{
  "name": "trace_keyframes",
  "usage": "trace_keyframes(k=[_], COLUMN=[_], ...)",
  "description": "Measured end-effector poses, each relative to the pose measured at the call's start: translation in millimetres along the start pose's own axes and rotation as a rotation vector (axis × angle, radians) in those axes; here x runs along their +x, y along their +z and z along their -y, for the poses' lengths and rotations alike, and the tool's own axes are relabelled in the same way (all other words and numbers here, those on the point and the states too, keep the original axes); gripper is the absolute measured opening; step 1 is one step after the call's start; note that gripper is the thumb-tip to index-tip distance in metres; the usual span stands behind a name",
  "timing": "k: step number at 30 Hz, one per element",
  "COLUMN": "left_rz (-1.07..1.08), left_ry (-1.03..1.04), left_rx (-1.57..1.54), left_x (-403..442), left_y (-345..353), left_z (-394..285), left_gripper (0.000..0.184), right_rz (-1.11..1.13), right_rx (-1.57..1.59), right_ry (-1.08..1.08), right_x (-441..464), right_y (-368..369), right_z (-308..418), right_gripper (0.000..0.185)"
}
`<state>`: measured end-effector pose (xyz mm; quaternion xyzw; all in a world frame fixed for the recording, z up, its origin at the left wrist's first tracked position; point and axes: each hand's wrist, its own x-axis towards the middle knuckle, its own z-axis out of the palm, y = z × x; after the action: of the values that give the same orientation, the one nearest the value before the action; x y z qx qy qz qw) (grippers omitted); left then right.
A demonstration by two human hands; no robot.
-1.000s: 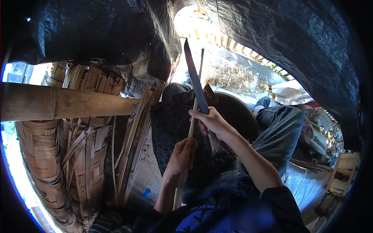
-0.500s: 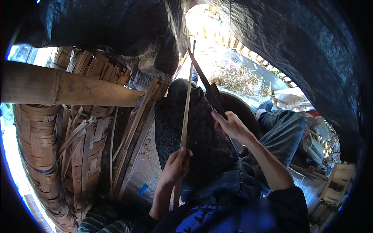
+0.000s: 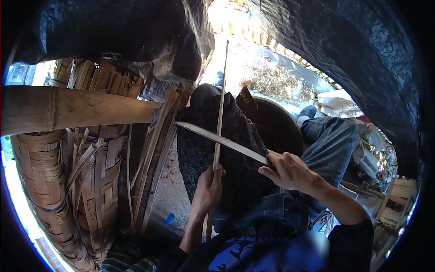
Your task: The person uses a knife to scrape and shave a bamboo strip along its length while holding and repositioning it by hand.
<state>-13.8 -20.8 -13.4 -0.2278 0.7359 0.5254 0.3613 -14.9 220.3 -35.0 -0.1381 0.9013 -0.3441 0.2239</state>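
My left hand [image 3: 209, 183] is closed around the lower part of a long, thin bamboo strip [image 3: 222, 99], which points up and away from me. In my right hand [image 3: 290, 172] is the handle of a long knife [image 3: 242, 150]. Its pale blade crosses the strip a little above my left hand, tip to the left; whether it touches the strip I cannot tell. Beneath both, a dark patterned cloth [image 3: 199, 154] covers my leg. A brown flap [image 3: 245, 102] and a round dark container [image 3: 281, 131] are just beyond the knife.
A thick bamboo pole [image 3: 90, 109] juts in from the left above woven bamboo baskets [image 3: 43, 167]. Split bamboo pieces [image 3: 154, 149] lean beside my left leg. Black sheeting [image 3: 335, 41] hangs overhead. At right are a jeans-clad leg [image 3: 331, 136] and a wooden crate [image 3: 396, 199]; straw [image 3: 272, 84] lies beyond.
The knife has swung from pointing up and away to lying across the strip, tip leftward. My right hand has moved right and slightly down. My left hand still grips the strip.
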Motion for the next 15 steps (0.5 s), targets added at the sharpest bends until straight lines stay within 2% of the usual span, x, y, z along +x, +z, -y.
trace_keyframes(k=[2,5,10,12,13,15], left_rz=[-0.172,-0.276,-0.319,-0.323,-0.315,-0.309], left_ry=[0.267,0.264,0.23,0.237,0.246,0.26], left_rx=[0.436,0.586,0.731,0.745,0.708,0.67], left_x=[-3.3,-1.0,5.7,6.2,5.5,3.4], left_y=[4.0,6.3,10.1,10.0,9.4,6.8], left_z=[-5.9,-10.6,-13.4,-10.8,-8.7,-7.3], left_gripper=[0.041,0.037,0.036,0.036,0.036,0.035], right_rz=[0.027,-0.003,-0.084,-0.224,-0.223,-0.463], right_rx=[0.005,-0.017,-0.094,-0.173,-0.176,-0.337], right_ry=[-0.024,-0.018,-0.075,-0.094,-0.091,-0.196], right_x=[1.5,9.2,24.0,24.2,24.1,26.2], right_y=[-13.0,-18.8,-9.1,2.0,8.9,19.8], right_z=[5.8,8.2,8.6,7.1,3.6,-2.9], right_gripper=[0.057,0.051,0.046,0.046,0.046,0.046])
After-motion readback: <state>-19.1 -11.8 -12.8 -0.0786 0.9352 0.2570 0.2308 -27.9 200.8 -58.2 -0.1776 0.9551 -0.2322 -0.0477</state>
